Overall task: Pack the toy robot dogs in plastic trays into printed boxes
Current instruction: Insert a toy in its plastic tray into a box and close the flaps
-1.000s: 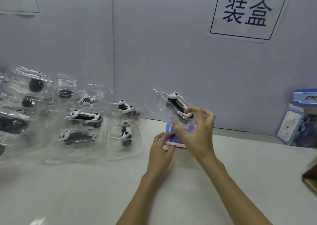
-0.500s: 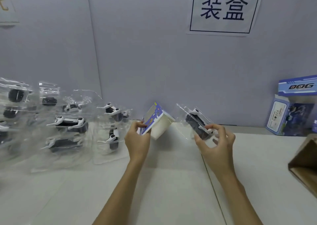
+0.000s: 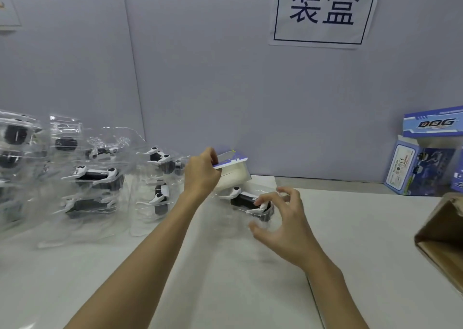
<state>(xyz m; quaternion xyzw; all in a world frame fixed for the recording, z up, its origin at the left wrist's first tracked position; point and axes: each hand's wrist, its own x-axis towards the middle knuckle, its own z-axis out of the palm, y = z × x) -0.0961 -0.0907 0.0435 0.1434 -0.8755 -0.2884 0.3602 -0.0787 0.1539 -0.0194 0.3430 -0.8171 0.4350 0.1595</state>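
The box is pinched at its near edge by the left hand, fingers curled over the printed blue face, and is held tilted above the table with its pale open inside turned down and right, probably so the mouth faces the incoming load. Just below and right of the box, the tray with its black-and-white dog is met by the right hand: fingers are spread and half curled over the tray's right end, fingertips on or just at the plastic, thumb apart underneath; whether it is truly gripped cannot be told, as the clear plastic edge is hard to see. The tray seems to lie low, near or on the table, lengthwise toward the box mouth, likely lined up for sliding in. Left of the box, more trayed dogs are piled as stock. Far right of the box, printed boxes stand by the wall, and a brown carton is seen at the edge, likely for finished packs.
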